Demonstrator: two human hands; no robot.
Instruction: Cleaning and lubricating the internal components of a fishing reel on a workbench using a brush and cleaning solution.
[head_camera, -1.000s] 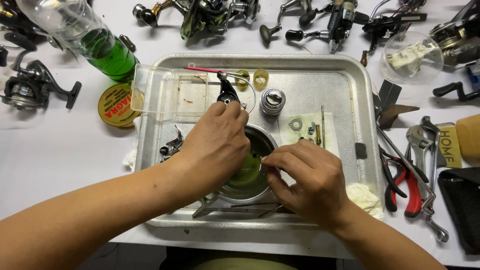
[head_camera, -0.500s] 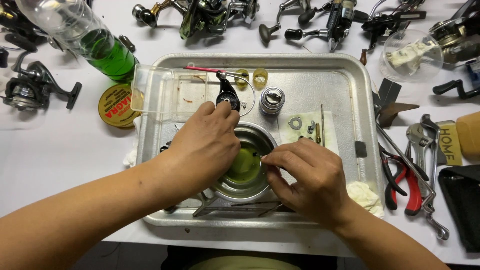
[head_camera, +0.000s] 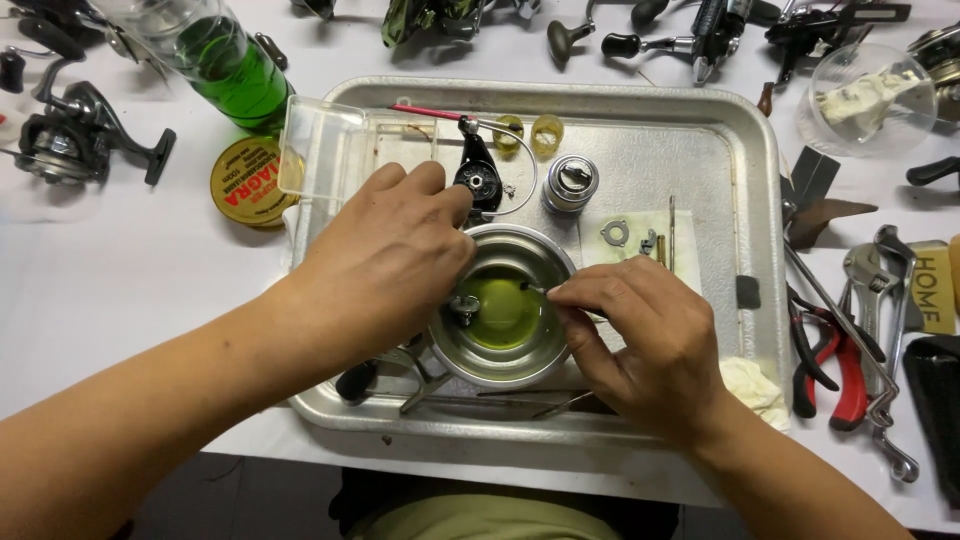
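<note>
The left hand (head_camera: 385, 265) reaches in from the left, knuckles up, fingers curled over the bowl's (head_camera: 505, 305) rim, pinching a small metal part (head_camera: 465, 305) at the liquid's edge. The round steel bowl sits mid-tray (head_camera: 735, 200) and holds yellow-green liquid (head_camera: 505, 305). The right hand (head_camera: 650, 345) comes from the lower right, fingertips narrowed on a thin tool (head_camera: 532, 288) poked into the bowl.

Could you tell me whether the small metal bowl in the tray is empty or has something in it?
Not empty. The metal bowl holds a pool of yellow-green liquid, with a small metal part at its left edge.
</note>
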